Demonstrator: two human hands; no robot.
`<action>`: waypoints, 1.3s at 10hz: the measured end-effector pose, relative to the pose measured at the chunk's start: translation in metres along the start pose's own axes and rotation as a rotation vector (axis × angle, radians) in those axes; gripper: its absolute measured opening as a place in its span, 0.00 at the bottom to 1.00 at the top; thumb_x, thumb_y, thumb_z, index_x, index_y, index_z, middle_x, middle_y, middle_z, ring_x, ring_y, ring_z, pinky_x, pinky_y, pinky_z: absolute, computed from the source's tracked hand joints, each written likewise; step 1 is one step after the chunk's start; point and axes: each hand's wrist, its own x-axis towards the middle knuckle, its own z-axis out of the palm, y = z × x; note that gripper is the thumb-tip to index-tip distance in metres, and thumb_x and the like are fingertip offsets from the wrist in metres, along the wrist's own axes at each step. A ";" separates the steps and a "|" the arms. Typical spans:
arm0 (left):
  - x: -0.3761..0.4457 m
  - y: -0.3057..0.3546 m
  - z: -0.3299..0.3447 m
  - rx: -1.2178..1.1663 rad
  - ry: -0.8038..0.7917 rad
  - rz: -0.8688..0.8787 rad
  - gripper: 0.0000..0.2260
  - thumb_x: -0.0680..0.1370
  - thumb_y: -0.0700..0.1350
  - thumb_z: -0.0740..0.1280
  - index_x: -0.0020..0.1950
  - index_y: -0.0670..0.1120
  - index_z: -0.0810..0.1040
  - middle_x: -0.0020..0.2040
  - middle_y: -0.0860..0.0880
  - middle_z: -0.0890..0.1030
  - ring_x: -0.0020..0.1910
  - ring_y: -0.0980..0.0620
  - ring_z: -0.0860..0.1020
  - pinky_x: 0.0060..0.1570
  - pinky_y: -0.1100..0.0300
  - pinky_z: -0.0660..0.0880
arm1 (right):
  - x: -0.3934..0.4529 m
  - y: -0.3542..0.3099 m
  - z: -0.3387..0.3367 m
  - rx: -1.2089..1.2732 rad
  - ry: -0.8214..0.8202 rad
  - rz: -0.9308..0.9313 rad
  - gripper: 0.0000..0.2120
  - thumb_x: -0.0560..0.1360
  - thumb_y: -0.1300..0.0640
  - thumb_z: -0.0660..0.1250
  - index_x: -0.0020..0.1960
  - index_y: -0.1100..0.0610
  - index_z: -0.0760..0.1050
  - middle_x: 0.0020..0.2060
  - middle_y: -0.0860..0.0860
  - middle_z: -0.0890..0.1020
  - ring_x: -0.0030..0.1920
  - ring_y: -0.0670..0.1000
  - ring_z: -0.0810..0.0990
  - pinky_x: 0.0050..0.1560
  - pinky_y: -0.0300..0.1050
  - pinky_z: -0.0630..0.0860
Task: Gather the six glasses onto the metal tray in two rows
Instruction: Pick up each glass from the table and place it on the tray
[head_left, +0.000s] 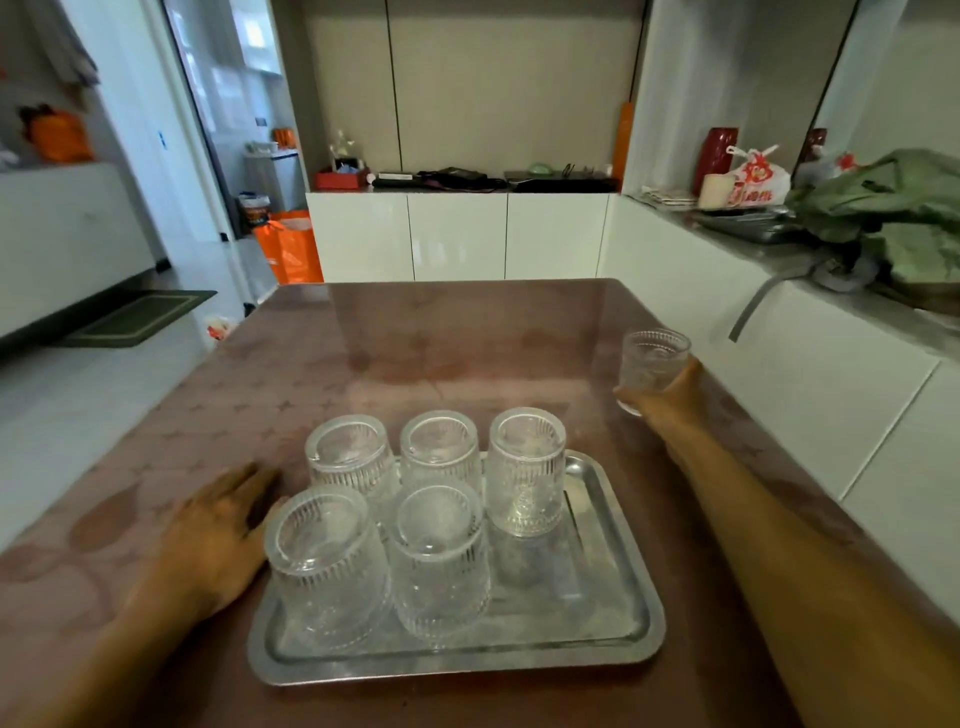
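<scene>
Your right hand (670, 395) grips the 6th ribbed clear glass (652, 366) — upright, mouth up — beyond the rectangular metal tray (613, 587); your left hand (213, 530) lies flat, released.

We see a metal tray (618, 525), silvery and brushed, with a dull sheen and faint smears. The five glasses (441, 561) on it are clear ribbed glass, their fluted walls catching light. At two o'clock from the tray, the sixth glass (655, 358) shows a finer embossed pattern. The table (415, 343) wears a glossy, smooth brown cover with a faint star print. At twelve o'clock, the cabinet doors (457, 234) look white and high-gloss.
</scene>
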 end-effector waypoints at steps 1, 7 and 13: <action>-0.007 0.007 -0.006 -0.066 0.000 -0.057 0.24 0.79 0.51 0.65 0.74 0.47 0.68 0.75 0.44 0.68 0.74 0.42 0.66 0.72 0.47 0.61 | -0.019 -0.022 -0.010 -0.008 -0.034 0.011 0.45 0.64 0.60 0.81 0.74 0.56 0.59 0.65 0.57 0.76 0.51 0.52 0.75 0.39 0.40 0.73; -0.060 0.035 -0.032 -0.996 0.327 -0.105 0.09 0.79 0.36 0.65 0.57 0.43 0.80 0.52 0.46 0.82 0.47 0.51 0.78 0.43 0.71 0.72 | -0.233 -0.111 -0.106 -0.249 -0.336 -0.558 0.31 0.54 0.33 0.78 0.50 0.44 0.71 0.43 0.41 0.80 0.40 0.42 0.81 0.29 0.34 0.75; -0.086 0.023 -0.060 -0.860 -0.081 0.180 0.31 0.69 0.45 0.77 0.65 0.66 0.68 0.62 0.57 0.77 0.60 0.63 0.74 0.64 0.54 0.70 | -0.226 -0.055 -0.085 -0.097 -0.755 -0.371 0.52 0.52 0.37 0.82 0.70 0.36 0.60 0.69 0.45 0.71 0.65 0.49 0.74 0.58 0.43 0.78</action>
